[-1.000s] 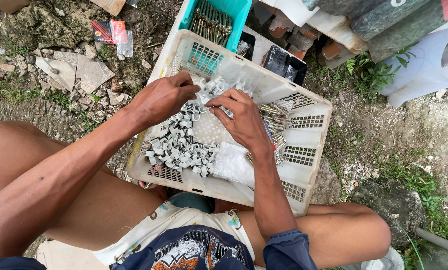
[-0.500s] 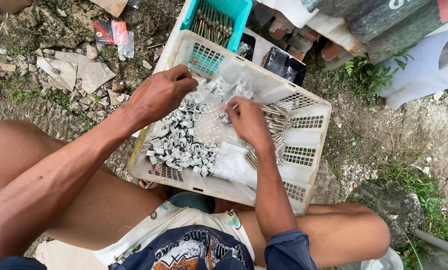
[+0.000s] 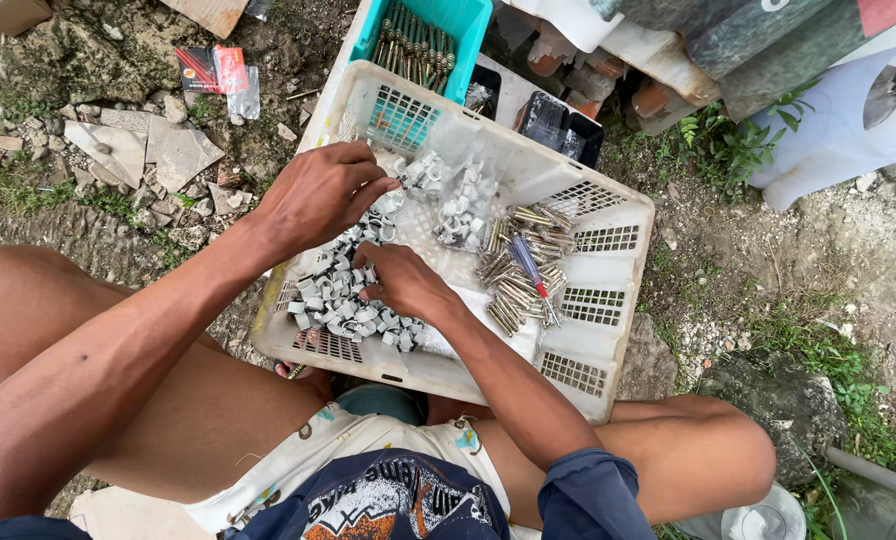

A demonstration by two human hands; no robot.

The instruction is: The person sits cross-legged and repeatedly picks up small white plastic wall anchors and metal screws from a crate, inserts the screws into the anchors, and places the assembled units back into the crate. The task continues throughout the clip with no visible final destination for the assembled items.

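A white plastic crate (image 3: 608,352) rests in front of my knees. Inside it lies a heap of small grey-white cable clips (image 3: 338,300), some clear bags of the same clips (image 3: 460,205), and a pile of metal bolts (image 3: 518,265) with a small screwdriver on top. My left hand (image 3: 318,195) hovers over the clips near the crate's far left side, its fingers pinched around a few clips. My right hand (image 3: 400,280) presses down into the clip heap, its fingertips buried among them.
A teal tray (image 3: 463,30) with long bolts sits behind the crate, next to black trays (image 3: 558,125). Broken tiles and stones (image 3: 148,150) lie on the dirt at left. Bricks, weeds and a white container (image 3: 828,140) are at right.
My right hand has moved left from the crate's middle into the clip heap. My left hand stays near the far left side, shifting slightly. The bolts are now uncovered.
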